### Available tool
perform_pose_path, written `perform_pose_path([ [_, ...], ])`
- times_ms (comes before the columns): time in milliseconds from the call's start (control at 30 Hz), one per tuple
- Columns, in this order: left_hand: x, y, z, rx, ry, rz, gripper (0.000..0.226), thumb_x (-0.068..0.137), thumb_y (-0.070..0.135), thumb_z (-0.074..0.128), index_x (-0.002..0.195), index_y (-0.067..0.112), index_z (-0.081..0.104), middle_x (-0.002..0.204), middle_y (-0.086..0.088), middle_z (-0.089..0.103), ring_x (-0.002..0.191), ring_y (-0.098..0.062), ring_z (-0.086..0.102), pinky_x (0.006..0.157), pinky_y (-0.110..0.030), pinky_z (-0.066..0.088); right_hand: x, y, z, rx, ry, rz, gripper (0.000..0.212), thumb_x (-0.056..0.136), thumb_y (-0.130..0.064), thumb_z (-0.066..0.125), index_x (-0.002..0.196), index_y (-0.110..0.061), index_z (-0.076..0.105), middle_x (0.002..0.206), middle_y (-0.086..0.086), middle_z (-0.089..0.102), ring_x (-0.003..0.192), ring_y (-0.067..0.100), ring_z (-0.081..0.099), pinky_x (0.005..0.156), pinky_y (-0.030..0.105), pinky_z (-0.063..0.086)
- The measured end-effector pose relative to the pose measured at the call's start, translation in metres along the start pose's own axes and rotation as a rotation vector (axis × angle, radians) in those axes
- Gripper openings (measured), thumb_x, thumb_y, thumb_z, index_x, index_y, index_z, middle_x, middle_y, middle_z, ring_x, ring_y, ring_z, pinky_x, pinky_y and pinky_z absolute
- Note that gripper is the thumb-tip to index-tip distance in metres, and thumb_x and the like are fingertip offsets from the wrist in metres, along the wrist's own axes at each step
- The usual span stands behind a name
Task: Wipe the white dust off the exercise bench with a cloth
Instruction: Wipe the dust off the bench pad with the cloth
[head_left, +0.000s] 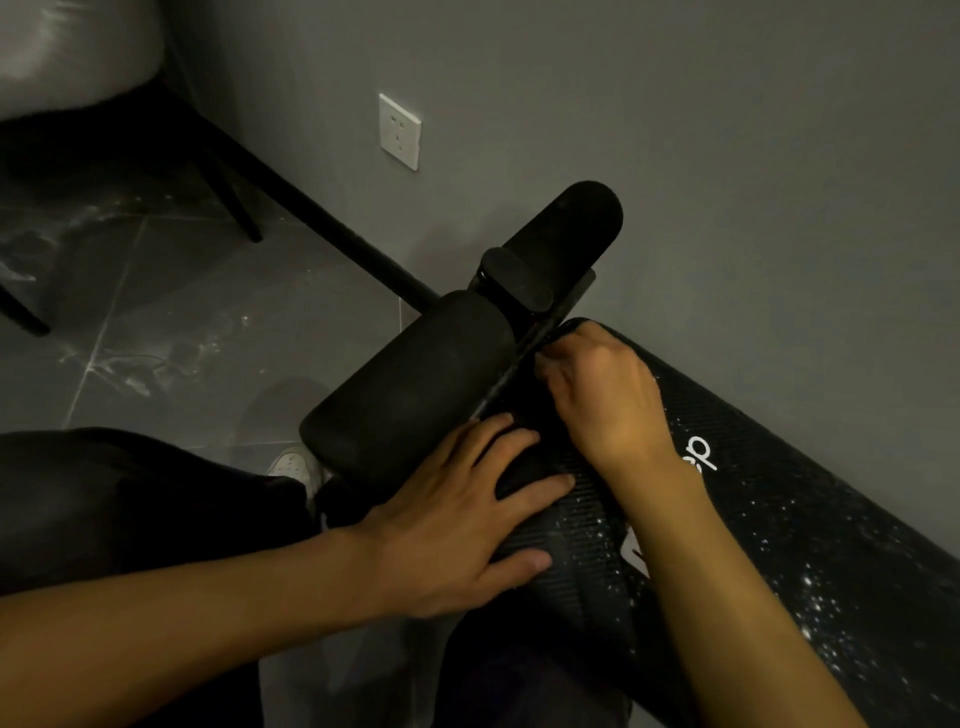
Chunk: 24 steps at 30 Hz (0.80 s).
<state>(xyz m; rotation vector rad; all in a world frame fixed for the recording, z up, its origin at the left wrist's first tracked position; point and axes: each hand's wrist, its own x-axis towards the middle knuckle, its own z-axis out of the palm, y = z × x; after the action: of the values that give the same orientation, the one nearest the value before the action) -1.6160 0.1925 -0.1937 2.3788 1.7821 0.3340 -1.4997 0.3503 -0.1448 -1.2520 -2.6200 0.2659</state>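
The black exercise bench pad (769, 525) runs from the centre to the lower right, textured, with white lettering and white dust specks toward its right end. A dark cloth (524, 457), hard to tell from the pad, lies bunched at the pad's far end. My left hand (457, 525) presses flat on it with fingers spread. My right hand (602, 395) has its fingers curled down into the cloth by the metal frame bar (524, 358). Most of the cloth is hidden under both hands.
Two black foam rollers (415, 389) (566, 234) stand just beyond the pad. A grey wall with a white socket (400, 132) is behind. Dark chair legs (234, 202) and a dusty tiled floor (156, 338) lie to the left. My dark-trousered knee (130, 499) and a white shoe (293, 465) are at the lower left.
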Motion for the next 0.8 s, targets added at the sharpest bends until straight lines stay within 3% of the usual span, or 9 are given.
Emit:
perform_pose_path([
  [167, 0.000, 0.000, 0.000, -0.023, 0.037, 0.019, 0.065, 0.101, 0.063, 0.038, 0.157, 0.031, 0.030, 0.157, -0.014, 0.026, 0.149, -0.033, 0.014, 0.120, -0.048, 0.011, -0.027, -0.008, -0.008, 0.189, -0.170, -0.186, 0.016, 0.098, -0.032, 0.057, 0.103, -0.025, 0.070, 0.100, -0.011, 0.057, 0.088, 0.009, 0.060, 0.075, 0.035, 0.054],
  [233, -0.001, 0.000, 0.001, 0.013, 0.053, 0.008, 0.064, 0.100, 0.064, 0.039, 0.155, 0.031, 0.035, 0.154, -0.013, 0.032, 0.147, -0.033, 0.020, 0.119, -0.047, 0.014, -0.024, -0.003, -0.009, 0.167, -0.144, -0.134, 0.016, 0.097, -0.034, 0.058, 0.104, -0.027, 0.070, 0.100, -0.011, 0.057, 0.089, 0.009, 0.060, 0.074, 0.034, 0.053],
  [367, 0.000, 0.001, 0.004, 0.014, 0.047, 0.002, 0.064, 0.098, 0.064, 0.040, 0.153, 0.031, 0.039, 0.151, -0.013, 0.038, 0.144, -0.035, 0.025, 0.117, -0.049, 0.020, 0.008, -0.001, 0.002, -0.011, 0.027, 0.020, 0.019, 0.100, -0.028, 0.055, 0.101, -0.015, 0.069, 0.101, -0.001, 0.058, 0.088, 0.021, 0.061, 0.068, 0.038, 0.052],
  [533, 0.004, 0.001, -0.001, -0.046, 0.021, -0.003, 0.064, 0.098, 0.063, 0.042, 0.152, 0.031, 0.034, 0.151, -0.015, 0.035, 0.145, -0.034, 0.024, 0.122, -0.052, 0.022, -0.019, -0.016, -0.001, 0.182, -0.120, -0.163, 0.016, 0.100, -0.032, 0.057, 0.105, -0.025, 0.070, 0.099, -0.010, 0.057, 0.087, 0.010, 0.060, 0.073, 0.035, 0.053],
  [600, 0.005, 0.004, -0.001, -0.037, 0.020, -0.017, 0.065, 0.096, 0.064, 0.044, 0.151, 0.031, 0.037, 0.150, -0.014, 0.037, 0.145, -0.034, 0.025, 0.121, -0.052, 0.023, -0.019, -0.009, -0.006, 0.165, -0.093, -0.117, 0.017, 0.100, -0.037, 0.056, 0.106, -0.028, 0.070, 0.100, -0.011, 0.057, 0.089, 0.010, 0.060, 0.072, 0.034, 0.052],
  [700, 0.010, 0.007, 0.000, -0.017, -0.001, -0.044, 0.067, 0.093, 0.066, 0.045, 0.150, 0.032, 0.040, 0.149, -0.015, 0.039, 0.143, -0.036, 0.030, 0.118, -0.055, 0.029, 0.014, 0.011, 0.000, -0.035, 0.013, 0.027, 0.021, 0.101, -0.032, 0.053, 0.109, -0.018, 0.068, 0.106, 0.000, 0.059, 0.091, 0.022, 0.062, 0.070, 0.038, 0.051],
  [800, 0.017, 0.011, -0.004, -0.017, -0.018, -0.061, 0.067, 0.094, 0.067, 0.043, 0.152, 0.034, 0.035, 0.153, -0.015, 0.034, 0.145, -0.035, 0.024, 0.118, -0.057, 0.024, 0.039, 0.022, 0.000, -0.045, 0.070, 0.159, 0.025, 0.101, -0.028, 0.055, 0.111, -0.010, 0.069, 0.109, 0.008, 0.059, 0.093, 0.031, 0.064, 0.072, 0.045, 0.056],
])
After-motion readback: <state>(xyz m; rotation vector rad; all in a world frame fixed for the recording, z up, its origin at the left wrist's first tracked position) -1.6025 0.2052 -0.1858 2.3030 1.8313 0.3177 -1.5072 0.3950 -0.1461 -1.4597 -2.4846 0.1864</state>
